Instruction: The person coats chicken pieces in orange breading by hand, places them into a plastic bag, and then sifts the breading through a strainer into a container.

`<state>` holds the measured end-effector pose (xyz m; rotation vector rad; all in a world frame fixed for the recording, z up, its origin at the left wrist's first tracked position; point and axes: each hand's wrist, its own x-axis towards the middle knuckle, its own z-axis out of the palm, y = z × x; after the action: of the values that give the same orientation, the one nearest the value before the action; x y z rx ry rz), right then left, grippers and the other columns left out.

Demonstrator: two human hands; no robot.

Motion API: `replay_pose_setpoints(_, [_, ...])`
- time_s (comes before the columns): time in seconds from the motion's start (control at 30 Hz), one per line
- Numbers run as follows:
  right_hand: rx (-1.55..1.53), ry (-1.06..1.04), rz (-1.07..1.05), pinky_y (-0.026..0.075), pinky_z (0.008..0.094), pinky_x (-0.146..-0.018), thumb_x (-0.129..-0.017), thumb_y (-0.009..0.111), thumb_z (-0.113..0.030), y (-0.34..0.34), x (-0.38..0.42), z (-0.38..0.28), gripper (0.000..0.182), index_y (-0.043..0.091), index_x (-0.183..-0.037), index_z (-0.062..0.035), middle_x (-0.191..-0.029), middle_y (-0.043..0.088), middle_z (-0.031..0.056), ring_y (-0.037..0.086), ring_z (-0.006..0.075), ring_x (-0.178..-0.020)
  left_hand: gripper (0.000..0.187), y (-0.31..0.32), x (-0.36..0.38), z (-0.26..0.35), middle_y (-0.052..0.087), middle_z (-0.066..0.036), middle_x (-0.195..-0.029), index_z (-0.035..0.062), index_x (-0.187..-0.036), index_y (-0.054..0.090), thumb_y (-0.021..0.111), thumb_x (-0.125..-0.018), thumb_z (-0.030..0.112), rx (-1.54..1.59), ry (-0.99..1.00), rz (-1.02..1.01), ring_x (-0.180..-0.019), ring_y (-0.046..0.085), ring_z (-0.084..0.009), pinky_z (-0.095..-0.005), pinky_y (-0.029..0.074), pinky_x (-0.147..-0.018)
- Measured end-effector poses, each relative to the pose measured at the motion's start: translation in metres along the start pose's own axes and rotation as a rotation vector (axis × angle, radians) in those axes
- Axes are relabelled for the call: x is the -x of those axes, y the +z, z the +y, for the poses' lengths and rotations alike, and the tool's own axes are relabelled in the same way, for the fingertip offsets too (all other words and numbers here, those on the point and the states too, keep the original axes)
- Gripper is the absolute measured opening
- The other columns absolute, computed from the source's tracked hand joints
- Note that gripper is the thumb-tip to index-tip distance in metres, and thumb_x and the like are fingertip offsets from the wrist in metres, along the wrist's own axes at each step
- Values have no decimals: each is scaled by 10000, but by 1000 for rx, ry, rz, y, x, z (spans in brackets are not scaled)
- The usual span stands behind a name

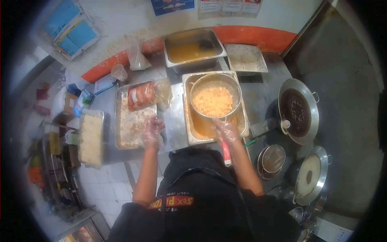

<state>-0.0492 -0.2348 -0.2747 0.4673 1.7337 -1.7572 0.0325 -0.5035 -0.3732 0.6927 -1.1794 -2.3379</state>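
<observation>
My right hand (228, 132), in a clear plastic glove, is closed around the red handle of a round mesh strainer (239, 96). Pale orange, breaded-looking pieces (213, 101) fill the strainer. It sits over a deep steel pan (246, 131) with orange-brown contents partly hidden beneath it. Also gloved, my left hand (152, 133) is loosely curled and open with nothing visible in it. It is at the right edge of a metal tray (124, 139) dusted with whitish flour and crumbs. A plastic bag of reddish raw meat (141, 96) lies across that tray's upper part.
Behind stands a pan of yellowish liquid (189, 52), beside a shallow floured tray (246, 58). A pale-filled container (92, 137) is at far left. To the right are a wok of dark oil (296, 109), a second wok (310, 175) and another strainer (274, 158).
</observation>
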Motion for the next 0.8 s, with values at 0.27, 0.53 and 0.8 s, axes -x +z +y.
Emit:
replay_pose_setpoints(0.27, [37,-62,2,280,232,-324,-901,618,-264,-12,-7,14,234,594,-923,-32,-535,445,-31,371,72,-362,381,0,10,-3,578,-86,-819,-4,-1081,566,504,-950,349,-15,7,1,-813,594,-213,-367,514,-765])
replay_pose_setpoints(0.53, [136,-432,72,304,271,-295,-880,644,-307,-11,-7,19,279,598,-743,-68,-506,473,10,412,116,-334,387,5,3,9,568,-73,-805,4,-1067,565,536,-929,365,-23,32,5,-782,584,-198,-349,499,-723])
replay_pose_setpoints(0.8, [-46,-571,292,336,216,-410,-883,638,-205,-7,-12,37,173,646,-897,-33,-620,545,-9,473,78,-483,393,11,-6,11,597,-93,-833,3,-1072,568,513,-943,370,-71,60,-27,-765,587,-208,-352,497,-748])
